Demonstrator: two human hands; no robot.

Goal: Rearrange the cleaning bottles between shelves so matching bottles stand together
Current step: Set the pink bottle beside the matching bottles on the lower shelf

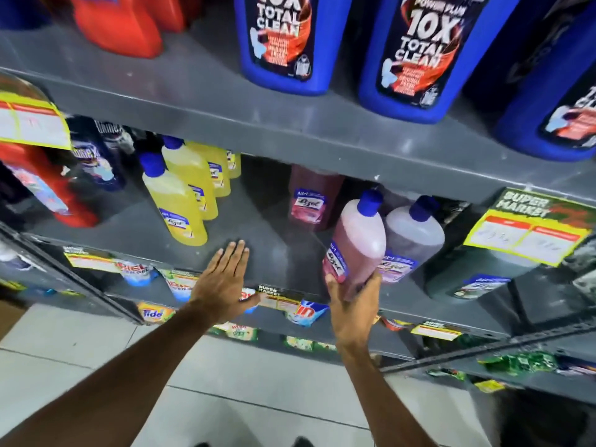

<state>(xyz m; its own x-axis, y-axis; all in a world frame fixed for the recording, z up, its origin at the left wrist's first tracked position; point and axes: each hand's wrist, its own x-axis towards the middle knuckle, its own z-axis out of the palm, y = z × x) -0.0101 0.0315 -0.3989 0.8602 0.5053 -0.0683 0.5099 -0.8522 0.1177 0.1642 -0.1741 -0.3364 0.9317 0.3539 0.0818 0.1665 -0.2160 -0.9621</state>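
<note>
My right hand (350, 308) grips the base of a pink bottle with a blue cap (358, 240), tilted over the front of the grey middle shelf (277, 253). Just right of it stands a pale purple bottle (414, 237), touching it. Another pink bottle (311, 198) stands further back. A row of yellow bottles (180, 195) with blue caps runs from front to back on the shelf's left half. My left hand (222, 282) lies flat and open on the bare shelf front, between the yellow row and the pink bottle, holding nothing.
Large blue jugs (287, 40) and red jugs (119, 24) stand on the upper shelf. A red bottle (48, 185) and dark blue bottles (96, 156) fill the middle shelf's left end, a dark green bottle (483, 272) its right. Price tags hang from shelf edges. Detergent packs (154, 312) lie below.
</note>
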